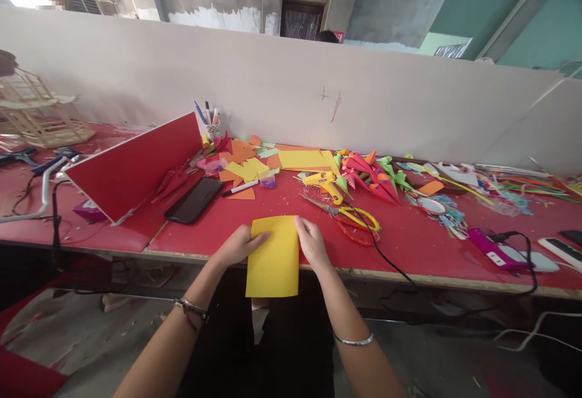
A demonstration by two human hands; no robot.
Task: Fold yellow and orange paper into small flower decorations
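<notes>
Plain yellow paper sheet point(273, 258), rectangular, flat, overhanging red table point(409, 234) edge

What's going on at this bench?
A person holds a yellow paper sheet with both bare hands at the near edge of the red table. The left hand grips its left side and the right hand its upper right corner. The lower half of the sheet hangs past the table edge. Scissors, a glue gun, a phone and paper cones lie untouched beyond.
</notes>
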